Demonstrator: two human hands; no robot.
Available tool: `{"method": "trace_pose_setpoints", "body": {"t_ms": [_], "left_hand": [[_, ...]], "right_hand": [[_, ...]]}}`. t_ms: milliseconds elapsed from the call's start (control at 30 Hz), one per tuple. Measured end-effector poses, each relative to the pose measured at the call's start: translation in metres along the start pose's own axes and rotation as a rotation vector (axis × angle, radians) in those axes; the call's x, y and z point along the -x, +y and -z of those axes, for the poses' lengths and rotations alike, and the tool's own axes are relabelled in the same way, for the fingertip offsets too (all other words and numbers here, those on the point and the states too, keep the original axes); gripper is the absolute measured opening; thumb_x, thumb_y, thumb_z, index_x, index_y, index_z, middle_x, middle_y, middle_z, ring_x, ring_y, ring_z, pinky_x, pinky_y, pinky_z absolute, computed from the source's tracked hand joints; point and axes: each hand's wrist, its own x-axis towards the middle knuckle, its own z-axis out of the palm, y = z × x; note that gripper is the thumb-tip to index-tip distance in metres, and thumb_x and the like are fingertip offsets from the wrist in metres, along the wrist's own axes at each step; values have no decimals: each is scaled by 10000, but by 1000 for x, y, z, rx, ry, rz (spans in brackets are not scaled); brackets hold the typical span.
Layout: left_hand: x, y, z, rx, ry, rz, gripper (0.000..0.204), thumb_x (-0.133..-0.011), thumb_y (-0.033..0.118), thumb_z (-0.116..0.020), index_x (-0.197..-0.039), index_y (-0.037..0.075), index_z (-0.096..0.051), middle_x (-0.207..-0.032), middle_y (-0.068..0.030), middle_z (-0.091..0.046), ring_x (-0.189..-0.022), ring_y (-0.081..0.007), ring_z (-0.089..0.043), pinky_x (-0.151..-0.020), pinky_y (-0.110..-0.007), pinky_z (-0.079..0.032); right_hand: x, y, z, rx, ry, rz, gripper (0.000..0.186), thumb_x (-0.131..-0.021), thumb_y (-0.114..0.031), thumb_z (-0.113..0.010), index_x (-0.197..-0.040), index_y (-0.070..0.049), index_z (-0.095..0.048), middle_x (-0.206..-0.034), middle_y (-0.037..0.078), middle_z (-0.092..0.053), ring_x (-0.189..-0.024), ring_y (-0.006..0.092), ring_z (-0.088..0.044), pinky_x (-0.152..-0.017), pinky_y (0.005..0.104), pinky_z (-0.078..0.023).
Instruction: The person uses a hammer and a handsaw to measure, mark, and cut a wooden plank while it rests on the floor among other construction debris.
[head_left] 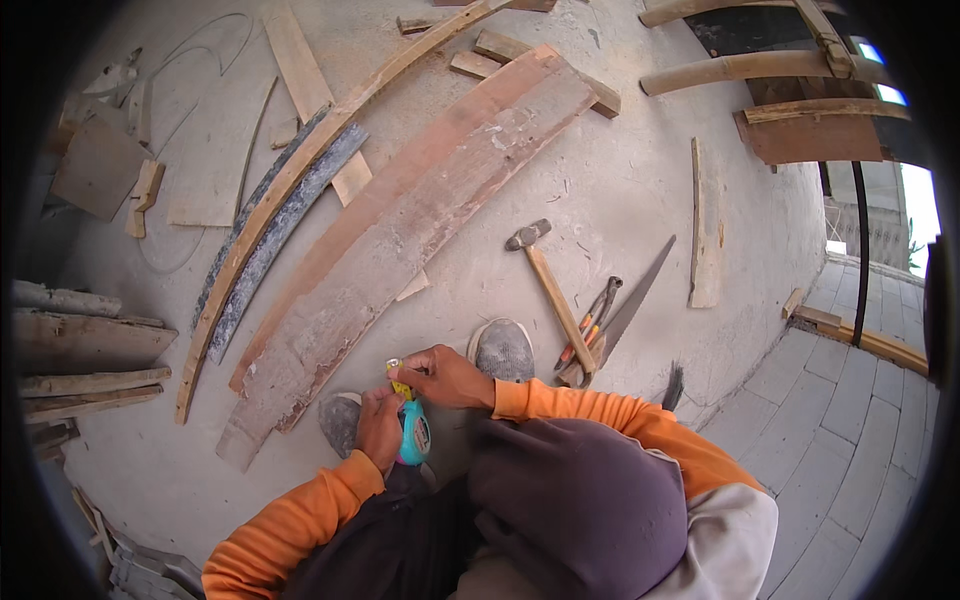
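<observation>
A turquoise tape measure point(414, 436) is gripped by my left hand point(379, 428), in front of my knees. A short length of its yellow blade point(404, 376) sticks out at the top. My right hand point(445, 377) is closed, pinching that blade near its end. Just beyond my hands lies a wide, worn wooden board point(400, 245), slanting from lower left to upper right. To the right on the floor are a hammer point(552, 290) with a wooden handle, pincers point(596, 325) with orange grips, and a handsaw point(640, 295).
Left of the wide board lie a long thin batten point(265, 215) and a dark blue-grey plank point(285, 235). Stacked timber point(90, 345) stands at the left edge. A narrow wood strip point(704, 225) lies at right, before a block wall point(840, 440). My shoes point(502, 350) flank my hands.
</observation>
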Motion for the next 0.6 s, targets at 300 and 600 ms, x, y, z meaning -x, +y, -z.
{"method": "trace_pose_setpoints", "body": {"t_ms": [300, 600], "left_hand": [[-16, 13, -2, 34, 28, 101, 328, -979, 254, -501, -1171, -12, -498, -1073, -119, -553, -999, -183, -547, -887, -297, -456], [-5, 120, -97, 136, -267, -82, 517, -1067, 403, -448, -1431, 73, -285, -1375, -127, -455, -1254, -227, -501, -1073, -365, -397]], "right_hand": [[40, 12, 29, 97, 57, -28, 605, -994, -562, -524, -1032, 13, -707, -783, 166, -668, -700, 228, -632, -636, 390, -509], [62, 3, 70, -889, 318, 104, 492, -949, -408, -658, -1239, -11, -638, -978, 40, -663, -870, 100, -611, -680, 263, -552]]}}
